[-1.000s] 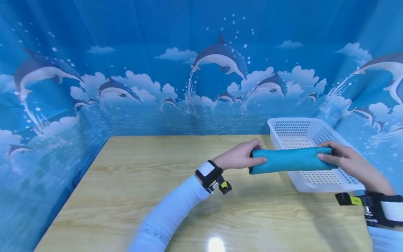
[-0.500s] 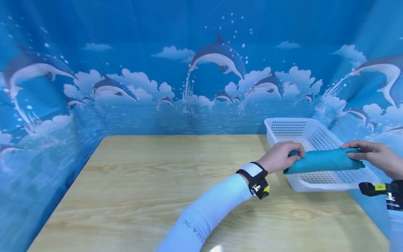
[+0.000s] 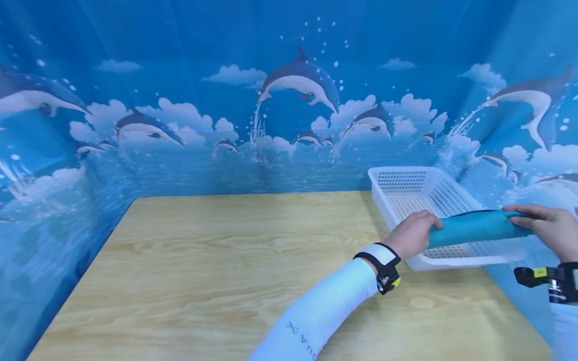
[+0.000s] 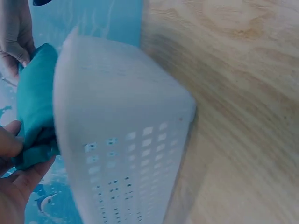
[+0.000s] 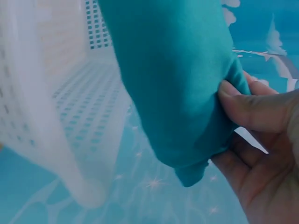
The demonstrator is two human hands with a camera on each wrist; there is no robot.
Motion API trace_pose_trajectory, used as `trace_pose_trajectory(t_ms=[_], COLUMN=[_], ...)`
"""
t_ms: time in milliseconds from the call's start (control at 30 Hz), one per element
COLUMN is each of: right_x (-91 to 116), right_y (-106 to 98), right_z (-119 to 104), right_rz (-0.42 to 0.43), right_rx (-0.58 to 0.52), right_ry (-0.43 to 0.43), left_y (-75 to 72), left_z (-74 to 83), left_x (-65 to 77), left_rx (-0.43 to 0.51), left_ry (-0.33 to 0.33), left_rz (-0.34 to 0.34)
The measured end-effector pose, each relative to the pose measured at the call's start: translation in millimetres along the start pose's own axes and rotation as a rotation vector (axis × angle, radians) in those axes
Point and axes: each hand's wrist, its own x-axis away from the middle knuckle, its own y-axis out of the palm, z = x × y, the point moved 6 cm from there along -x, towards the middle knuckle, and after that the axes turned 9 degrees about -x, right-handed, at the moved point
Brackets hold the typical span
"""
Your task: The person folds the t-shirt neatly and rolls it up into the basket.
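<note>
A teal roll of folded cloth [image 3: 478, 228] is held level between both hands, over the near part of a white perforated plastic basket [image 3: 444, 261]. Its left end is pinched by my left hand [image 3: 414, 233], thumb and fingers on either side, as the left wrist view also shows of the cloth [image 4: 37, 102]. At the other end my right hand [image 3: 553, 225] grips it; in the right wrist view the thumb [image 5: 252, 109] presses on the teal fabric [image 5: 173, 84]. The roll hides part of the basket's inside.
The basket stands at the back right corner of a wooden table [image 3: 235, 260], its right side near the table's edge. A blue dolphin-print curtain [image 3: 203, 100] hangs behind and at the sides.
Both hands have carried the teal cloth roll to the right, from the basket's left front to above its near part. The head view has turned slightly to the right.
</note>
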Motion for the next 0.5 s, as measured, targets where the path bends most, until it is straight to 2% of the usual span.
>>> trace_pose_trajectory(t_ms=[67,133,200,267,367,433,500], right_x=[10,16,17,16,11,6,2], right_y=[5,13,23,30,40,51,65], right_z=[-24,-37,-37,-29,-17,-15,-19], right_rz=[0.004,-0.008,-0.037,-0.074,-0.194,-0.303,-0.4], right_rx=[0.005,0.007,-0.001,-0.013,0.038,0.116,0.198], right_ry=[0.004,0.009,0.03,0.067,0.118,0.1,0.047], left_y=[6.5,13.1,18.0,20.5,22.7,23.8,24.4], left_z=[-4.2,-8.9,-12.0,-12.0,-9.0,-7.6,-8.1], left_x=[2.8,6.6,9.7,11.6,13.5,15.2,16.9], left_rx=[-0.005,-0.019,-0.039,-0.086,-0.177,-0.249,-0.287], left_ry=[-0.015,-0.026,-0.015,0.023,0.09,0.116,0.115], left_rz=[-0.009,-0.027,-0.045,-0.06,-0.095,-0.111,-0.121])
